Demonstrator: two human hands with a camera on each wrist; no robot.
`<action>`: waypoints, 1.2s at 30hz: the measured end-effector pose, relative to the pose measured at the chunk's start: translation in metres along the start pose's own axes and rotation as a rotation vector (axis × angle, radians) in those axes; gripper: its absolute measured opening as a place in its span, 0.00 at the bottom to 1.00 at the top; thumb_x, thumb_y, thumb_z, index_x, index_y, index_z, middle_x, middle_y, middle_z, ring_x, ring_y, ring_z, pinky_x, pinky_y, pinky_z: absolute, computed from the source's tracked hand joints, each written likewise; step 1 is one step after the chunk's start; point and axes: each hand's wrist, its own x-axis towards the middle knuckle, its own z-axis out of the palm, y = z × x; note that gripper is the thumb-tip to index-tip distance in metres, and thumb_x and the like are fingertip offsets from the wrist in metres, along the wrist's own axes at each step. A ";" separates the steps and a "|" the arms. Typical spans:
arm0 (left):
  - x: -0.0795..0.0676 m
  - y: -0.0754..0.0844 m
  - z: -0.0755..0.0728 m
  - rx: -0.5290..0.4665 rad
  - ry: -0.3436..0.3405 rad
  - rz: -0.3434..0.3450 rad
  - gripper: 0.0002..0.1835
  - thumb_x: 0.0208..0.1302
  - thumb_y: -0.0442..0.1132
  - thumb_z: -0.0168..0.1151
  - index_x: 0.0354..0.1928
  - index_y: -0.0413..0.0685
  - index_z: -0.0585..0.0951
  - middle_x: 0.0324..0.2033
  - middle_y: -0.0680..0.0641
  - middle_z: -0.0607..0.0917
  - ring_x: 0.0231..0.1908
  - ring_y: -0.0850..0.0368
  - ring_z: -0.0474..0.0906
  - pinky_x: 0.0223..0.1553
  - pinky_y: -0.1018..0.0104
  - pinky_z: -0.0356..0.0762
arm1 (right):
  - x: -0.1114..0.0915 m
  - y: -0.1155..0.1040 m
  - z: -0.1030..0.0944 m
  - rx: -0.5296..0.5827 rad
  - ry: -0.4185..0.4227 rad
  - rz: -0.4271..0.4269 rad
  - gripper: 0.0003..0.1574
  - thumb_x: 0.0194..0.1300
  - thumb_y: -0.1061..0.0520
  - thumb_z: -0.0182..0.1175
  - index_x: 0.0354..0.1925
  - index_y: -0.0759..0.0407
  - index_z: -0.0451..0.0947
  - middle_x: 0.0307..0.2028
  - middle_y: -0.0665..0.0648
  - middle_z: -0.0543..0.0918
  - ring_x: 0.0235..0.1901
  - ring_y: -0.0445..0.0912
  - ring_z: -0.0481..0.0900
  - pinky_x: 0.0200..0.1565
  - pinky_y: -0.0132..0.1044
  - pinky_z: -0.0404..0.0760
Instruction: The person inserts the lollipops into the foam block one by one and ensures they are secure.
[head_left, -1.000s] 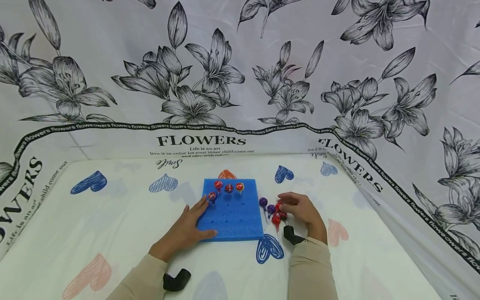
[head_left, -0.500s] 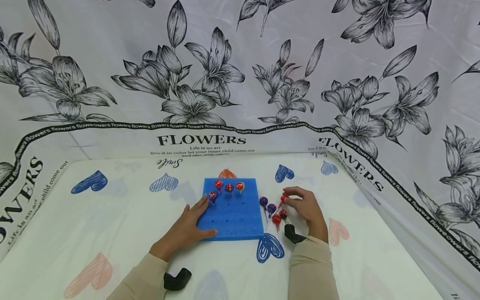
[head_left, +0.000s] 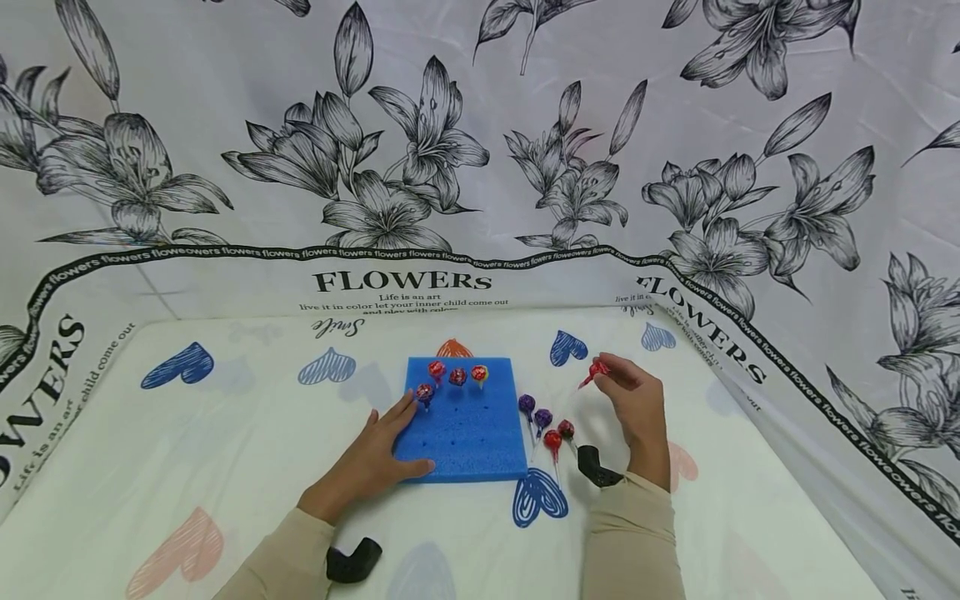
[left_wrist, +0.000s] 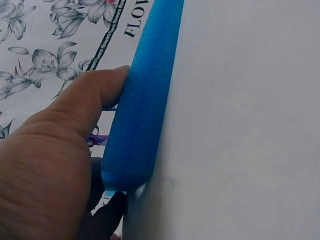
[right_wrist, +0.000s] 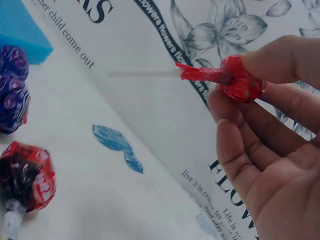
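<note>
A red-wrapped lollipop [head_left: 597,370] is pinched by its candy head between the thumb and fingers of my right hand [head_left: 637,404], raised right of the blue foam block [head_left: 480,450]. Its white stick points left in the right wrist view. My left hand [head_left: 367,458] rests against the foam's left side, fingers stretched along that edge and thumb on the near part. Several lollipops [head_left: 457,377] stand upright in the far rows of the foam; small holes show nearer. Right of the foam lie two purple lollipops [head_left: 543,417], a red lollipop [head_left: 552,439] and a dark red lollipop [right_wrist: 27,175].
A white cloth [head_left: 247,450] printed with hearts covers the table. Behind and to the sides hangs a flower-printed curtain [head_left: 562,283]. Black wrist-camera mounts [head_left: 354,560] sit by both sleeves.
My right hand has lifted the red lollipop out of the loose group and carried it up and to the right. My left hand and the foam have stayed in place.
</note>
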 end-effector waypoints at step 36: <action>-0.001 -0.001 0.000 0.014 -0.006 0.002 0.55 0.51 0.62 0.70 0.74 0.45 0.56 0.74 0.48 0.49 0.72 0.41 0.44 0.69 0.46 0.36 | -0.042 -0.097 0.006 0.231 0.154 -0.665 0.25 0.59 0.73 0.61 0.57 0.71 0.74 0.42 0.63 0.81 0.42 0.53 0.79 0.49 0.33 0.78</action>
